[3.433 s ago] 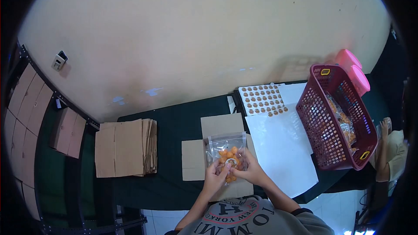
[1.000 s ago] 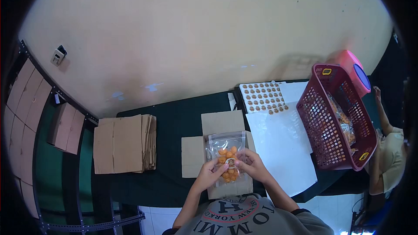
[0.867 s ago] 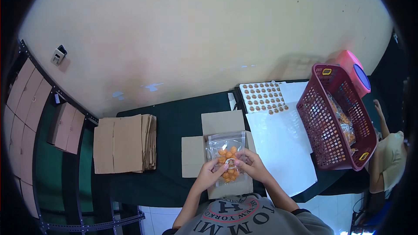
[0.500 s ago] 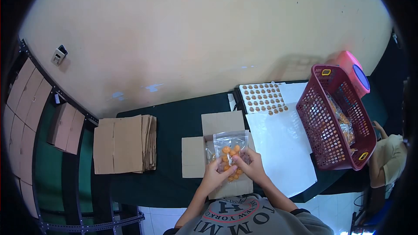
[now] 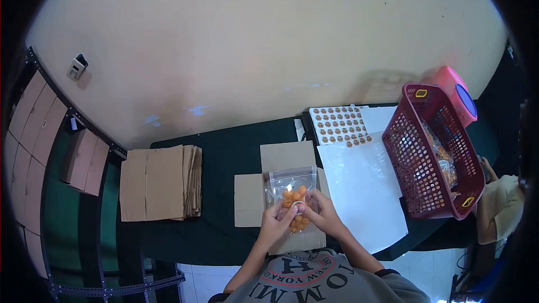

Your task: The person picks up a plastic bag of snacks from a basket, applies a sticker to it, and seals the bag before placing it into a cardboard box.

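Observation:
Between my two hands is a clear zip-top pouch [image 5: 293, 176] with round orange snack balls in its lower part. My left hand [image 5: 273, 222] grips its left side, and my right hand [image 5: 324, 215] grips the right side. Both thumbs press on the pouch's front, meeting near its middle at a small pale round spot that looks like a sticker. Under the pouch stands an open cardboard box [image 5: 247, 201], its flaps folded outward. Another clear bag shows partly inside the box; the pouch and my hands hide most of the interior.
A stack of flattened cardboard boxes [image 5: 154, 185] lies to the left. At right are a sheet of round stickers [image 5: 337, 125], white backing sheets [image 5: 365, 191] and a maroon basket [image 5: 412, 151] with filled bags. Pink containers [image 5: 449, 81] stand behind it. Another person's sleeve [image 5: 499, 202] shows far right.
The pouch has shifted slightly left and tilted. My thumbs have drawn together at its front, where the pale round spot now shows between them.

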Tool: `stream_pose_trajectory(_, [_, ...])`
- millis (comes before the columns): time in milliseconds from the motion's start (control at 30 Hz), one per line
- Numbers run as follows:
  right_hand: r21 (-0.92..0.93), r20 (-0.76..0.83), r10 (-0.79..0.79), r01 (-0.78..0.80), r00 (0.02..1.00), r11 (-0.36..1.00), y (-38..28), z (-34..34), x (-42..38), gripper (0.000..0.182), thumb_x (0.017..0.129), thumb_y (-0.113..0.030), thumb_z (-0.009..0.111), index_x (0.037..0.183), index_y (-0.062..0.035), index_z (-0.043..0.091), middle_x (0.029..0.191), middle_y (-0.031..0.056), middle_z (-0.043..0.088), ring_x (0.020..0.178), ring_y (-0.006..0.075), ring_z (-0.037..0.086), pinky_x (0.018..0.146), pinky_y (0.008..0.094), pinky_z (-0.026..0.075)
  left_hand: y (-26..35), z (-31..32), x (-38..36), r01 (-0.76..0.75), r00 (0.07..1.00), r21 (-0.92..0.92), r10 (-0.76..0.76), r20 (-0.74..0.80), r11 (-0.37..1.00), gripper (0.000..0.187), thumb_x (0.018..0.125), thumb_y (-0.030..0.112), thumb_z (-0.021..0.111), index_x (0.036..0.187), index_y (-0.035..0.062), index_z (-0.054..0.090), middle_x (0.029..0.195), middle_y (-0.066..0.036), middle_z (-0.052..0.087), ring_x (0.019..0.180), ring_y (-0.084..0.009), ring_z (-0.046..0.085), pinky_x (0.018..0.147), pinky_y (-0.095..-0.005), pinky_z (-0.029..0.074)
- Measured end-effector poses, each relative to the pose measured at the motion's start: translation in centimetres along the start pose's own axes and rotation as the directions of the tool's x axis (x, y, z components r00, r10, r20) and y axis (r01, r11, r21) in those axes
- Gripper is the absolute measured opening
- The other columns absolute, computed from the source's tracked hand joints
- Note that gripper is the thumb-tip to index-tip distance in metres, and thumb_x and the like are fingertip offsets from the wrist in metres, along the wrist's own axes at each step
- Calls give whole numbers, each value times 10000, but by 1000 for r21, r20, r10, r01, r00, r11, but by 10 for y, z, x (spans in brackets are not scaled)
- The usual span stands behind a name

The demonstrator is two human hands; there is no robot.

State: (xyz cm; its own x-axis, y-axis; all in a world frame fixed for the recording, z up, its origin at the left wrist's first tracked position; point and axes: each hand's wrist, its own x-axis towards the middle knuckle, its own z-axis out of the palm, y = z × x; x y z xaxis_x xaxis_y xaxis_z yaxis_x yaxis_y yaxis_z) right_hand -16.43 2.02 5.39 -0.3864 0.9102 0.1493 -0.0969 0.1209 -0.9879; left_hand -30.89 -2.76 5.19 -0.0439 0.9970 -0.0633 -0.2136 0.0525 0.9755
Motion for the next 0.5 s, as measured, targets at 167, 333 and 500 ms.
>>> stream_pose_trajectory(167, [-158, 129, 39, -18, 991, 987, -7, -9, -1, 199, 835, -166, 558, 937, -14, 481, 768, 13, 502, 631, 36, 436, 539, 179, 363, -10, -2, 3, -5, 999, 13, 6, -33, 1000, 265, 845, 151, 552, 1014, -54, 546, 836, -52, 609, 744, -56, 565, 630, -191, 466])
stream_pose_trajectory(333, [61, 140, 130, -140, 982, 988, -17, -9, 3, 232, 840, -173, 554, 989, -7, 488, 792, 21, 513, 652, 52, 456, 567, 182, 383, -11, -3, 4, -10, 999, 10, 10, -38, 1000, 272, 858, 167, 536, 1017, -53, 543, 833, -50, 609, 729, -65, 571, 626, -197, 466])
stream_pose_trajectory(500, [68, 166, 214, -228, 963, 971, -17, -9, 3, 274, 821, -184, 581, 1004, 3, 501, 808, 26, 532, 667, 62, 464, 574, 204, 391, -4, -10, 4, -7, 1000, -23, 6, -15, 1000, 294, 860, 193, 534, 1025, -50, 540, 827, -56, 608, 723, -72, 573, 625, -201, 467])
